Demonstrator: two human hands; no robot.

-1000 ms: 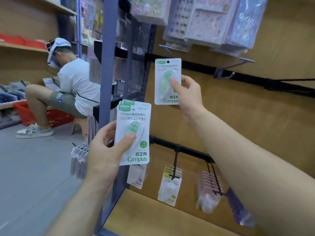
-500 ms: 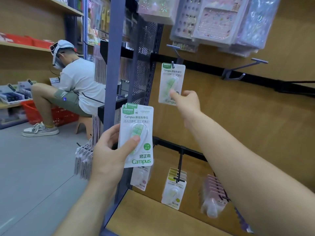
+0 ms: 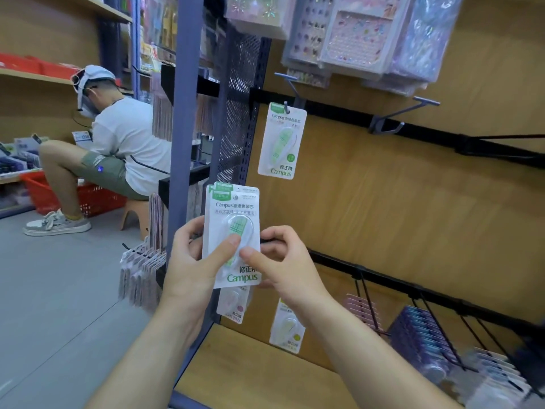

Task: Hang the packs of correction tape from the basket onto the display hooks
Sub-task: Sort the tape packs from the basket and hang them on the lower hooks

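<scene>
- Your left hand [image 3: 191, 261] grips a stack of white-and-green carded correction tape packs [image 3: 233, 219] at the centre of view. The thumb lies across the clear blister and the fingers curl behind. That clamp seems meant to keep the cards flat and together.
- Your right hand [image 3: 283, 267] pinches the same stack low on its right side, thumb on the front and fingers curled round the edge. It looks placed to slide the front pack free.
- Offset green header tabs at the top show at least two cards; I cannot tell the exact count. The headers point up towards the hooks, so a pack should need no turning.
- One matching white-and-green hanging pack [image 3: 281, 143] dangles from a thin grey metal hook [image 3: 292, 88] on the upper black rail [image 3: 339, 113]. It is above and slightly right of the stack, well apart from both hands. It tilts a little, as it hangs only by its hole.
- A second grey hook with a T-shaped tip [image 3: 407, 110] juts from the same rail farther right, holding nothing.
- On the lower black rail [image 3: 383, 278], behind your hands, hang a pale pink pack [image 3: 234, 305] and a yellow-green pack [image 3: 287, 329].
- A red plastic basket [image 3: 97, 199] sits on the floor at far left, beside a seated person in a white shirt [image 3: 126, 137]. I cannot tell whether it is your basket.
</scene>
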